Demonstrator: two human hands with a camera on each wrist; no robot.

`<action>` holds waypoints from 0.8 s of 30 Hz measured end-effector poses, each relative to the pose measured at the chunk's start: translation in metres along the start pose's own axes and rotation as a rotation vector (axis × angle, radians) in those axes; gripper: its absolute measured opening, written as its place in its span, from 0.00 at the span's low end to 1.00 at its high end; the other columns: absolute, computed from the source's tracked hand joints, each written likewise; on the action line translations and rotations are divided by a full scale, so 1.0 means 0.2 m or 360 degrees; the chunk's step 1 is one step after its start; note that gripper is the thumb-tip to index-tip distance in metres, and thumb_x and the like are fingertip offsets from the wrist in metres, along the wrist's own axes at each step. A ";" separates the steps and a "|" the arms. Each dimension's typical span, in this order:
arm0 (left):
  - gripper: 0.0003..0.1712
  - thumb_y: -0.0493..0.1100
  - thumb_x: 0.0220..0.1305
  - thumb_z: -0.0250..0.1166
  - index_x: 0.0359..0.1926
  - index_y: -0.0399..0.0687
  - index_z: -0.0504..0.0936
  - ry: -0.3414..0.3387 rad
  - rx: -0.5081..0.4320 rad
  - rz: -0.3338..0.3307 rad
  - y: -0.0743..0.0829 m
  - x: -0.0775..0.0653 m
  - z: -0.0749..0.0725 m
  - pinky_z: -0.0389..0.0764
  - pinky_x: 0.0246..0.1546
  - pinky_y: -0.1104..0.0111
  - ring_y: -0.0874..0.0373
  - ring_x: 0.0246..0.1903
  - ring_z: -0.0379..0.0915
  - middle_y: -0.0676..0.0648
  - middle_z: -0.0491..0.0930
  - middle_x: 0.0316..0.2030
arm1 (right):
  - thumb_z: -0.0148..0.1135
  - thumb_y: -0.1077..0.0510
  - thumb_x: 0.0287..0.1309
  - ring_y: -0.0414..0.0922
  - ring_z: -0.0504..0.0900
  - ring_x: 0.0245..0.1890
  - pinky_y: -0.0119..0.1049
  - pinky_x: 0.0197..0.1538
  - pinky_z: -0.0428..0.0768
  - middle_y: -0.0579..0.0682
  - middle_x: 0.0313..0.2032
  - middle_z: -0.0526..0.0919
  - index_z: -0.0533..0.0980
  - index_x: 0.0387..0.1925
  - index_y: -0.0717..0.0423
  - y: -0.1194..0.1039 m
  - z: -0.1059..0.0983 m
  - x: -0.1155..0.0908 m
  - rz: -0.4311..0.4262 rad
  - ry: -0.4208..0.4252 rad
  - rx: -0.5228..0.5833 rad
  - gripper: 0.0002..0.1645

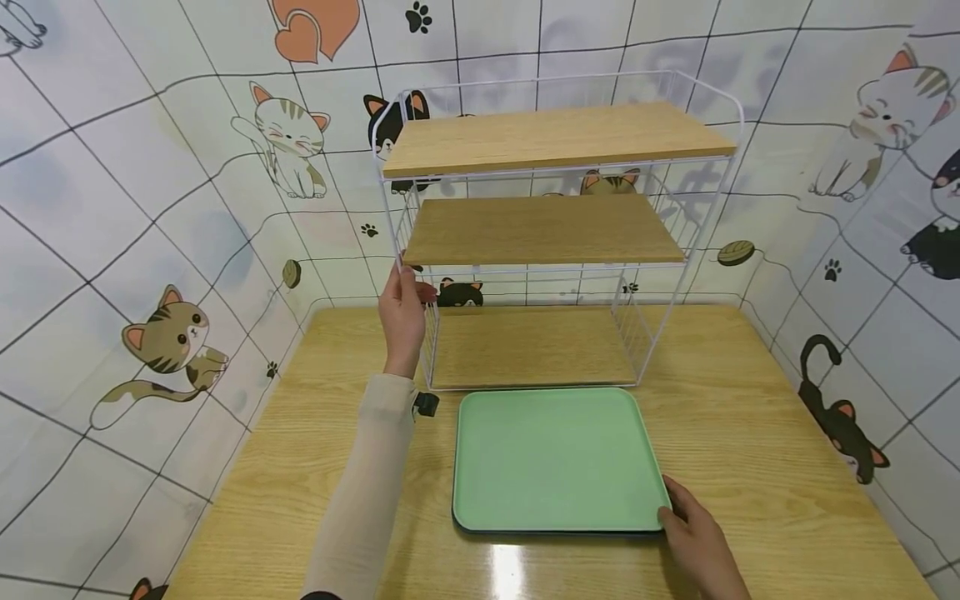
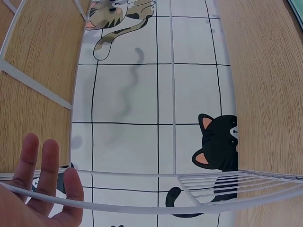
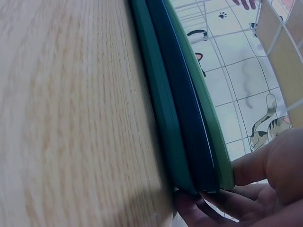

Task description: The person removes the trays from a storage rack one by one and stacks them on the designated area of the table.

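Observation:
A white wire rack (image 1: 651, 358) with wood-grain shelves stands on the table against the tiled wall. My left hand (image 1: 402, 307) grips its left side at the middle shelf (image 1: 543, 229). In the left wrist view, several fingers (image 2: 49, 163) reach past the rack's wire rail. A stack of trays lies in front of the rack, the light green tray (image 1: 555, 462) on top. From the side, a dark blue tray (image 3: 182, 94) and a teal tray (image 3: 163, 109) show beneath it. My right hand (image 1: 697, 537) pinches the stack's near right corner, thumb on the upper tray, fingers at the lower edge.
The rack's top shelf (image 1: 555, 137) and bottom shelf (image 1: 532, 346) show bare wood grain. Cat-printed walls close in the wooden table (image 1: 735, 400) at the back and both sides. The stack lies close to the rack's front edge.

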State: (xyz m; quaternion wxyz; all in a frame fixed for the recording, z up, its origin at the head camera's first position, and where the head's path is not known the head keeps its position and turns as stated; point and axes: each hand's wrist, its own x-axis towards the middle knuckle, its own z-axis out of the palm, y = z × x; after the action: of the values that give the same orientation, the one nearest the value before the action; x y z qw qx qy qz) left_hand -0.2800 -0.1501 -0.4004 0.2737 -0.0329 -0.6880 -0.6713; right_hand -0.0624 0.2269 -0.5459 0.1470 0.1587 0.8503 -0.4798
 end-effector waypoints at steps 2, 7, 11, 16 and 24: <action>0.27 0.54 0.84 0.44 0.72 0.49 0.72 0.0004 0.0000 -0.0006 0.00 0.00 0.00 0.74 0.32 0.72 0.31 0.38 0.78 0.27 0.81 0.36 | 0.42 0.60 0.77 0.71 0.55 0.74 0.66 0.71 0.59 0.75 0.74 0.54 0.48 0.79 0.68 0.00 0.00 0.00 0.0000 0.0001 0.0004 0.36; 0.27 0.56 0.83 0.45 0.73 0.55 0.71 0.0023 0.0026 -0.0001 -0.03 0.01 -0.01 0.76 0.34 0.70 0.40 0.34 0.80 0.32 0.82 0.34 | 0.41 0.60 0.77 0.70 0.53 0.75 0.66 0.72 0.57 0.74 0.75 0.52 0.47 0.79 0.68 -0.01 0.01 -0.01 -0.0014 -0.0007 0.0024 0.36; 0.27 0.55 0.84 0.44 0.75 0.56 0.68 0.0027 0.0051 0.0013 -0.02 0.01 -0.01 0.78 0.34 0.70 0.55 0.28 0.80 0.33 0.83 0.33 | 0.40 0.60 0.78 0.70 0.53 0.75 0.65 0.72 0.58 0.74 0.76 0.51 0.46 0.79 0.68 -0.02 0.02 -0.01 -0.0043 -0.0018 0.0032 0.36; 0.28 0.56 0.83 0.44 0.76 0.55 0.67 0.0010 0.0031 0.0012 -0.02 0.00 -0.01 0.77 0.33 0.70 0.59 0.27 0.79 0.38 0.83 0.31 | 0.41 0.59 0.79 0.70 0.52 0.75 0.66 0.72 0.57 0.75 0.75 0.52 0.46 0.79 0.69 -0.03 0.03 -0.01 -0.0064 -0.0031 0.0018 0.36; 0.27 0.55 0.84 0.44 0.76 0.55 0.68 -0.0036 0.0106 0.0009 -0.01 0.00 -0.03 0.79 0.40 0.67 0.45 0.36 0.81 0.38 0.84 0.35 | 0.43 0.53 0.79 0.73 0.58 0.73 0.67 0.67 0.66 0.74 0.75 0.53 0.46 0.80 0.67 -0.07 0.00 -0.02 -0.0087 -0.0071 -0.0044 0.39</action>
State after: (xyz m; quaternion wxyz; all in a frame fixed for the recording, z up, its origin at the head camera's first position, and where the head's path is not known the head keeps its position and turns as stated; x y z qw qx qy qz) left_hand -0.2781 -0.1564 -0.4035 0.2688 -0.0333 -0.7130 -0.6467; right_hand -0.0637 0.2197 -0.5337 0.1549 0.1227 0.8574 -0.4753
